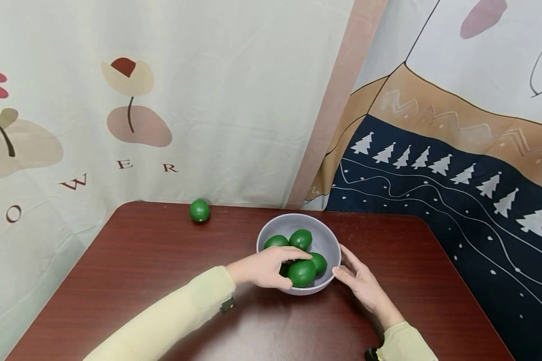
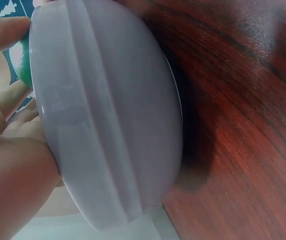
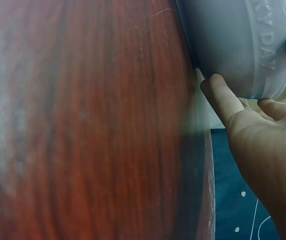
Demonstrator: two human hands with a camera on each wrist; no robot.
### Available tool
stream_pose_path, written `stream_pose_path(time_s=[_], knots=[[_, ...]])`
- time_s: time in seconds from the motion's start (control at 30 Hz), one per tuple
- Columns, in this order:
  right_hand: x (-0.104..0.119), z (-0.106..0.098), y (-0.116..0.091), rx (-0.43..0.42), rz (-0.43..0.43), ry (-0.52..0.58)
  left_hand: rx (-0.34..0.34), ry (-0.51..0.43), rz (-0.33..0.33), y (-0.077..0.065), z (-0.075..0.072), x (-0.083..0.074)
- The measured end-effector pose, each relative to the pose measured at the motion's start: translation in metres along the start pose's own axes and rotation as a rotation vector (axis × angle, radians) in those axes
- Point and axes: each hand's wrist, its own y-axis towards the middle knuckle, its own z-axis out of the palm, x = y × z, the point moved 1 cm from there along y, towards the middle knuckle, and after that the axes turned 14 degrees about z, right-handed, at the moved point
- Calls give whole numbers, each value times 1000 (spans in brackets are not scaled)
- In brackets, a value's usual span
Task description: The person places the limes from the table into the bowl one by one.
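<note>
A grey-lilac bowl [image 1: 328,240] stands on the table, with several green limes [image 1: 300,239] inside. My left hand [image 1: 268,267] reaches over the bowl's left rim, thumb and fingers around the nearest lime [image 1: 301,274]. In the left wrist view the bowl's outer wall [image 2: 108,115] hides most of that lime, and a bit of green shows between thumb and fingers. At the bowl's right side, my right hand [image 1: 361,283] holds it, thumb at the rim and fingers along the outside. Raised letters mark the bowl's wall [image 3: 248,45] in the right wrist view.
A single lime [image 1: 199,210] lies near the back edge of the dark red wooden table [image 1: 153,271], left of the bowl. Behind the table hangs a pale curtain [image 1: 235,100] with flower prints. A navy cloth with white trees [image 1: 397,175] hangs at the right.
</note>
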Motion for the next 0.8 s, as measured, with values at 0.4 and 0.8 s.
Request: stream_pose_path(time_s=[0.4,0.8], knots=[[0,0,-1,0,10,6,55,-11,-22,3,3,0],[1,0,-1,0,9,14,12,7,20,0,2,-1]])
